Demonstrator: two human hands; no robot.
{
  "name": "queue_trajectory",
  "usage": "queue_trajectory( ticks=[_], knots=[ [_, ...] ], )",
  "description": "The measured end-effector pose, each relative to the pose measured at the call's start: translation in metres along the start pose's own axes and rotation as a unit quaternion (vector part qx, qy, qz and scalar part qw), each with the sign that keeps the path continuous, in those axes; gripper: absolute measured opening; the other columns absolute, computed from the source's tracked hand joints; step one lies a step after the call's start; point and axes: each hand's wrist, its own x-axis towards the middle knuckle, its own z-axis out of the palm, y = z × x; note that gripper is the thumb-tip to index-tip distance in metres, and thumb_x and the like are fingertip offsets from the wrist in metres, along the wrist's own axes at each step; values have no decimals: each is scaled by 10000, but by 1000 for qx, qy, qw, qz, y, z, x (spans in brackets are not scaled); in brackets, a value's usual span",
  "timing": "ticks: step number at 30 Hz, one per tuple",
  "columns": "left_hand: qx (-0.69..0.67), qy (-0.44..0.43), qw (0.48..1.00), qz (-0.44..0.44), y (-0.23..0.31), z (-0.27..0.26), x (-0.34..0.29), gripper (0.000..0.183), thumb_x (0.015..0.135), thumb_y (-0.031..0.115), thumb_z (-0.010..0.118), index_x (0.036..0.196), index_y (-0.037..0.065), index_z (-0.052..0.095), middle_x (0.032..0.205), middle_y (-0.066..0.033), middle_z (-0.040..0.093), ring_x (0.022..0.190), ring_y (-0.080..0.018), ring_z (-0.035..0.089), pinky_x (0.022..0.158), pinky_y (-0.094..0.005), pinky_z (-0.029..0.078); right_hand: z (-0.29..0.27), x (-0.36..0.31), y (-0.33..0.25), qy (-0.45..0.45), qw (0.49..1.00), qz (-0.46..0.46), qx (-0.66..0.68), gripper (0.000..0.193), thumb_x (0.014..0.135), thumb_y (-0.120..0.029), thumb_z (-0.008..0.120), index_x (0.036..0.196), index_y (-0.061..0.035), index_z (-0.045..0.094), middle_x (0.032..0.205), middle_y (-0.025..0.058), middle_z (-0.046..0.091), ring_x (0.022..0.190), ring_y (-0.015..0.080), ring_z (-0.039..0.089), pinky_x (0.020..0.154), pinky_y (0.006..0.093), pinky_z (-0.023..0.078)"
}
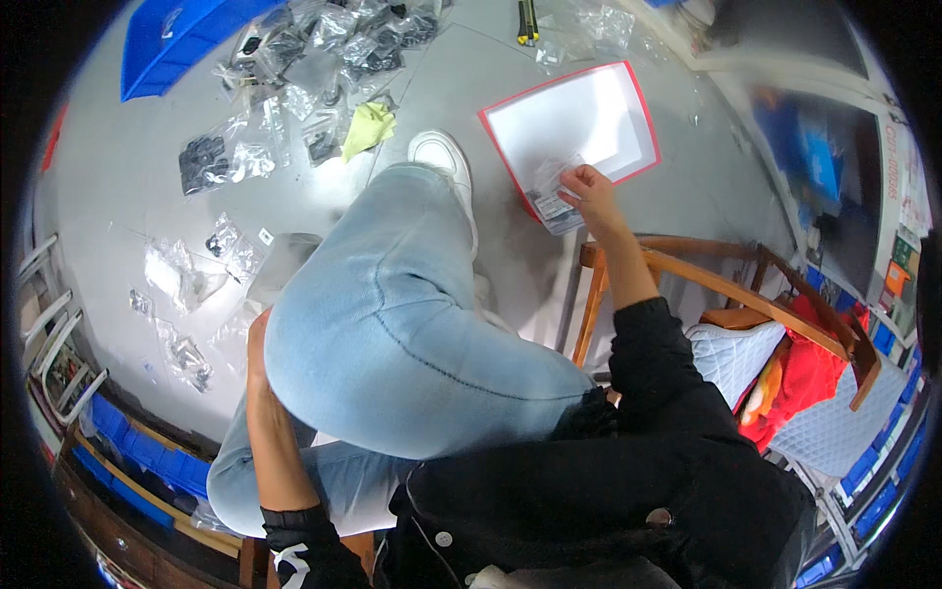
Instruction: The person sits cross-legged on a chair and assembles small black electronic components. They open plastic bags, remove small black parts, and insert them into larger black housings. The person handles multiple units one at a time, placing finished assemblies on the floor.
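My right hand (591, 196) is closed, pinching the top of a small clear plastic bag (555, 204) with a white label and something dark inside. The bag hangs over the near left corner of a shallow white tray with a red rim (643, 98), which lies on the floor. My left hand (258, 339) is mostly behind my bent knee, its fingers out of sight. Just beyond it lies a large clear plastic bag (283, 263); whether the hand touches it, I cannot tell.
Bagged dark parts (334, 44) are heaped on the floor ahead, near a blue bin (177, 44) and a yellow-green cloth (370, 128). More small bags (186, 275) lie at left. A black-and-yellow utility knife (528, 22) lies far ahead. A wooden chair (726, 285) stands at right.
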Motion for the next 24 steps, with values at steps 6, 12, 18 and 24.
queue_trajectory(
  ticks=[6, 12, 18, 24],
  knots=[
    [-26, 78, 996, 23, 14, 33, -26, 243, 885, 209, 446, 821, -3, 547, 637, -42, 530, 488, -132, 495, 435, -234, 415, 33, -51, -92, -294, 922, -62, 243, 468, 803, -83, 414, 1255, 28, 361, 1303, 178, 413, 1198, 290, 412, 1019, 451, 315],
    [-47, 1, 997, 66, 21, 27, -50, 244, 904, 212, 437, 784, 11, 509, 504, -13, 401, 398, -121, 401, 371, -246, 343, 77, -35, -119, -257, 935, -128, 207, 408, 810, -90, 411, 1207, 7, 412, 1258, 177, 456, 1181, 318, 432, 1012, 438, 339],
    [-67, -42, 993, 85, -4, 9, -24, 175, 847, 167, 478, 759, 23, 523, 518, -3, 426, 418, -106, 416, 365, -250, 346, 141, -46, -200, -227, 953, -199, -17, 254, 876, -164, 428, 1074, -15, 483, 1167, 175, 534, 1085, 280, 524, 933, 403, 427],
    [-89, -59, 992, 67, -46, 13, 39, 180, 847, 142, 456, 770, -4, 527, 518, -29, 446, 414, -131, 431, 361, -272, 350, 243, -103, -262, -329, 758, -291, -483, 190, 843, -222, 445, 839, -44, 512, 1081, 125, 604, 913, 197, 591, 751, 297, 459]
  ],
)
